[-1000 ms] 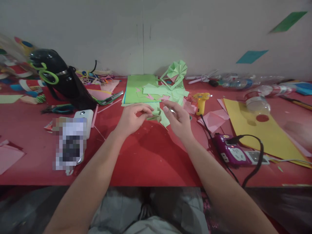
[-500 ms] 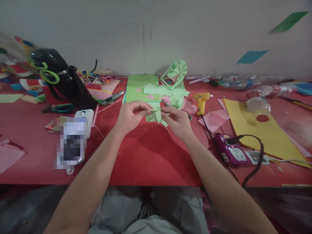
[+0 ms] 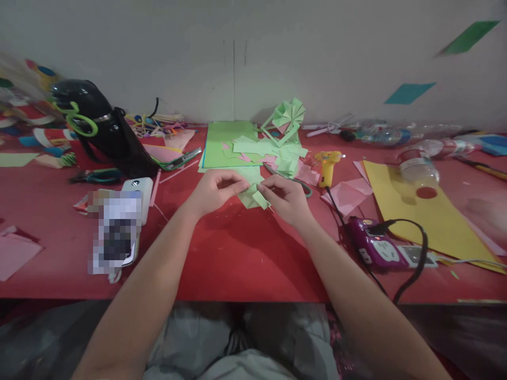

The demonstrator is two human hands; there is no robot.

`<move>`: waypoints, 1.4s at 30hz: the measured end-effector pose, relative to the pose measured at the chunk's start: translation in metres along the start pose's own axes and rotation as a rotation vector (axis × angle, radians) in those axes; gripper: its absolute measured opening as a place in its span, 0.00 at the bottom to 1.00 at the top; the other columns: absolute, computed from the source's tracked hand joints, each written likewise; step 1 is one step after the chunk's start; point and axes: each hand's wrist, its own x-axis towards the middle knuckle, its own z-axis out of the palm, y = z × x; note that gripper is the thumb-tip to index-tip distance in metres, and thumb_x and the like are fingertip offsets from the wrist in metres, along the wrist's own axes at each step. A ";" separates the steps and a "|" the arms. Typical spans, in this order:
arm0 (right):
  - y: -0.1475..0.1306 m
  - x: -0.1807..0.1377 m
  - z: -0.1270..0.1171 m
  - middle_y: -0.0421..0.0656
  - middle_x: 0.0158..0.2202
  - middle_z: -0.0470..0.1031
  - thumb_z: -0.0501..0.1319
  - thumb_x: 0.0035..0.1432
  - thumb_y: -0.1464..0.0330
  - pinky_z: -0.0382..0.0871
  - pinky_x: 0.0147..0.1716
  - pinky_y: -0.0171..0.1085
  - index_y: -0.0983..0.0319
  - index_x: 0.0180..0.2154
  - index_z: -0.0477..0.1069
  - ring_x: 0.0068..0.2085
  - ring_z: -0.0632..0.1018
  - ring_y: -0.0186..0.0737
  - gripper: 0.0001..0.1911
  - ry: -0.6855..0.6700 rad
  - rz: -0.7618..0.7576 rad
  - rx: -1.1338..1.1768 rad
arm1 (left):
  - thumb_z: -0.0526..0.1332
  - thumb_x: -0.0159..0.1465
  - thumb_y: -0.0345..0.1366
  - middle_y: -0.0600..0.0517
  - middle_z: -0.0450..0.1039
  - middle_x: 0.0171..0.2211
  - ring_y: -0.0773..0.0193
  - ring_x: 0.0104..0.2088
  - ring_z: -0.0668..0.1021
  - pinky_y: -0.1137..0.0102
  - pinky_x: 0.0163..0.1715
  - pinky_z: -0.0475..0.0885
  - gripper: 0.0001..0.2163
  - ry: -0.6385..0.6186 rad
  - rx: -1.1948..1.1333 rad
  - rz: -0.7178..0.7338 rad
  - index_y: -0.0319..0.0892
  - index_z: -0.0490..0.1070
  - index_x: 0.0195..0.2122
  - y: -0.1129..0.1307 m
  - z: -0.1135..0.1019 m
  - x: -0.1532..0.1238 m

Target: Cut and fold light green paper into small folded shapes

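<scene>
A small folded piece of light green paper [image 3: 253,196] is held just above the red table [image 3: 237,253] between both hands. My left hand [image 3: 216,191] pinches its left side with curled fingers. My right hand [image 3: 287,198] pinches its right side, thumb and fingers closed on the fold. Behind the hands lie a green sheet [image 3: 225,142], a heap of cut green and pink paper scraps [image 3: 277,150] and a folded green paper fan shape [image 3: 289,113]. Scissors [image 3: 289,178] lie just beyond my right hand.
A yellow glue gun [image 3: 328,164] stands right of the scraps, its cord running to a purple power strip [image 3: 376,248]. A yellow sheet [image 3: 428,211], a plastic bottle [image 3: 415,166], a black bag [image 3: 103,126], a white power bank [image 3: 137,190] and pink paper [image 3: 348,192] surround the work spot.
The hands have drawn closer together on the green paper and lowered it toward the table; the right hand, looser a second ago, now pinches the fold.
</scene>
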 end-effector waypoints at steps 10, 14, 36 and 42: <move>-0.002 -0.002 0.001 0.40 0.26 0.74 0.64 0.61 0.63 0.64 0.28 0.35 0.60 0.28 0.75 0.28 0.71 0.33 0.11 -0.102 -0.005 0.008 | 0.70 0.57 0.37 0.50 0.78 0.32 0.65 0.34 0.80 0.71 0.36 0.75 0.08 -0.095 -0.081 -0.133 0.39 0.75 0.32 -0.003 -0.002 -0.001; -0.003 -0.003 0.001 0.40 0.26 0.74 0.64 0.61 0.65 0.63 0.27 0.35 0.60 0.28 0.76 0.27 0.70 0.33 0.10 -0.115 -0.013 -0.020 | 0.70 0.57 0.35 0.50 0.79 0.32 0.65 0.34 0.81 0.71 0.36 0.76 0.07 -0.102 -0.081 -0.136 0.39 0.75 0.32 -0.002 -0.002 -0.002; -0.009 -0.003 0.002 0.38 0.22 0.64 0.59 0.64 0.55 0.58 0.26 0.36 0.62 0.24 0.68 0.26 0.63 0.32 0.21 -0.232 0.125 0.026 | 0.70 0.57 0.37 0.50 0.78 0.32 0.66 0.34 0.80 0.71 0.37 0.75 0.10 -0.205 -0.062 -0.194 0.39 0.74 0.37 -0.004 -0.004 -0.005; -0.007 -0.003 0.001 0.39 0.25 0.70 0.63 0.60 0.55 0.59 0.25 0.35 0.62 0.27 0.72 0.25 0.66 0.31 0.18 -0.245 0.163 0.076 | 0.70 0.56 0.37 0.50 0.78 0.31 0.66 0.33 0.79 0.70 0.36 0.76 0.10 -0.207 -0.045 -0.189 0.39 0.74 0.36 -0.003 -0.002 -0.004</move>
